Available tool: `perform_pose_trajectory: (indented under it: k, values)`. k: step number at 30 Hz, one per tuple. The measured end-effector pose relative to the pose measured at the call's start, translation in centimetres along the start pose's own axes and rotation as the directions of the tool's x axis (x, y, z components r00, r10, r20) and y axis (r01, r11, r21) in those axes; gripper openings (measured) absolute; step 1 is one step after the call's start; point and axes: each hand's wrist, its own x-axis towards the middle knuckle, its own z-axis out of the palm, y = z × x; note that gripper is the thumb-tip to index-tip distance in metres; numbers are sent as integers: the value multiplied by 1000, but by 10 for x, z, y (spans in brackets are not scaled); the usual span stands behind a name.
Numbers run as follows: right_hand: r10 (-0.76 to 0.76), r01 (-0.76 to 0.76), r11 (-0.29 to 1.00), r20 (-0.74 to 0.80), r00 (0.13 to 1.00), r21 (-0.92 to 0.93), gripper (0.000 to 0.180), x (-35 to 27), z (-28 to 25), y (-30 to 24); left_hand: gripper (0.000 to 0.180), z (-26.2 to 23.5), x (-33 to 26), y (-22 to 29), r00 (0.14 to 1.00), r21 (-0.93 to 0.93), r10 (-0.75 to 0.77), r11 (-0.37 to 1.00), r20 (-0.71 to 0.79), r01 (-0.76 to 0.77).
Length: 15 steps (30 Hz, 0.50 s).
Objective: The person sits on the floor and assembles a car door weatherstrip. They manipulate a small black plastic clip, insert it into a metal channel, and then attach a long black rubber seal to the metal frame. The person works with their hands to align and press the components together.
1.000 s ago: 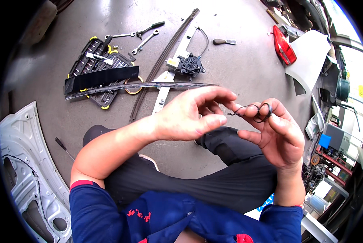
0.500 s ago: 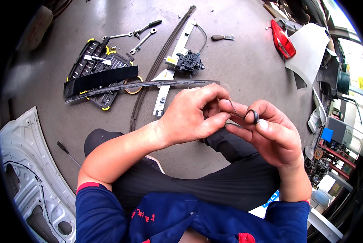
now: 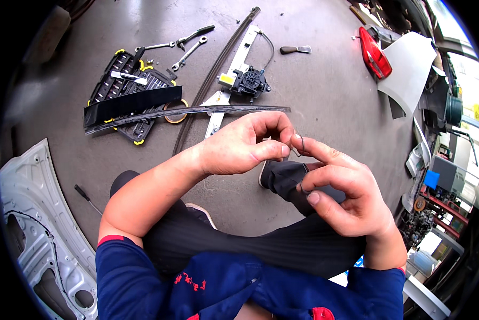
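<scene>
Between my hands runs a thin dark strand (image 3: pixel 302 143), loosely looped by the right index fingertip. My left hand (image 3: pixel 239 144) is closed, thumb and index fingertip pinching one end of it. My right hand (image 3: pixel 349 189) has its index finger stretched toward the left fingertips, while its other fingers curl near the thumb. A dark bit of the strand shows by the right thumb and middle finger; how the two parts connect is hidden. Both hands are above my dark-trousered legs. Beyond them lies a window regulator with a black motor (image 3: pixel 251 82).
Across the regulator lies a long black trim strip (image 3: pixel 239 108). A socket set case (image 3: pixel 116 80), a tape roll (image 3: pixel 176 118), wrenches (image 3: pixel 190 53) and a scraper (image 3: pixel 295 49) lie on the floor. A door shell (image 3: pixel 47 213) is at left; a red tail light (image 3: pixel 375 53) and white body panel (image 3: pixel 407 66) stand right.
My right hand has opened somewhat and shifted down, its index finger stretching out. The left hand has moved slightly left. The black loop at the right fingers has come away from its earlier place.
</scene>
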Motion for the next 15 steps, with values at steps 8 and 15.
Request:
perform_pose_trajectory:
  k: [8,15]
  values:
    - [-59,51,924,-9,998,-379,22,-3,10,4,19,12,3,-6,981,-288,-185,945,-66,158]
    - [7,31,807,61,998,-590,29,-3,22,1,31,26,2,-13,975,-131,-70,990,-212,42]
